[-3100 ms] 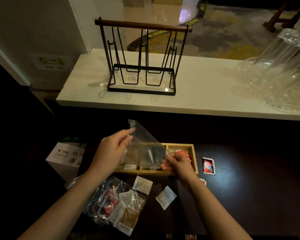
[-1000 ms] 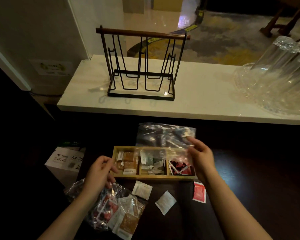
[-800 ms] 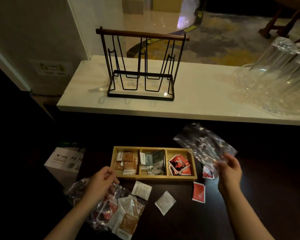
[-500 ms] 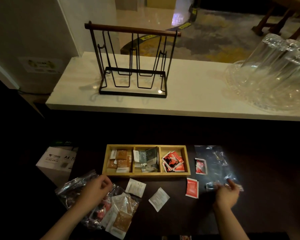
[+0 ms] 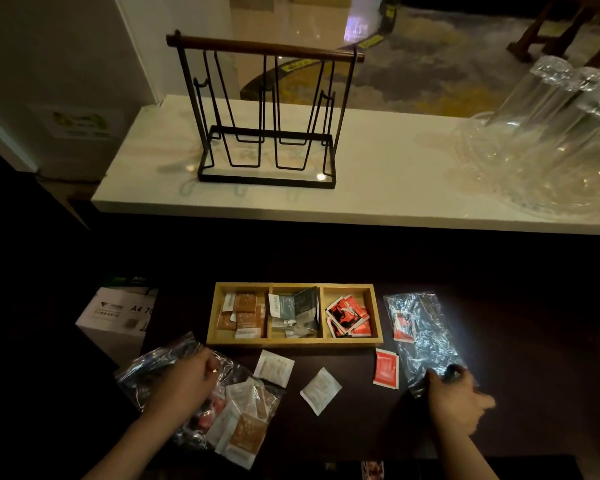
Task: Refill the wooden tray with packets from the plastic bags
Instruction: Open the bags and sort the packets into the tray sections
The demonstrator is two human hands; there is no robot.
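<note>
The wooden tray [image 5: 293,342] lies on the dark table with three compartments: brown packets [image 5: 243,311] left, dark grey packets [image 5: 293,311] middle, red packets [image 5: 347,317] right. My left hand [image 5: 184,382] grips a crumpled plastic bag of packets [image 5: 236,410] at the lower left. An empty clear bag [image 5: 426,337] lies flat to the right of the tray, over a red packet [image 5: 403,327]. My right hand [image 5: 454,400] rests on its near end, fingers spread. Two white packets [image 5: 273,368] [image 5: 320,390] and a loose red packet [image 5: 386,368] lie in front of the tray.
A raised white counter [image 5: 378,188] behind the table carries a black wire rack [image 5: 267,116] with a wooden bar and upturned glassware [image 5: 551,140] at the right. A box of A4 paper [image 5: 118,313] stands left of the table.
My right hand has carried the emptied bag from above the tray to the right and laid it flat on the table. My left hand dropped onto the bag of packets and stays there.
</note>
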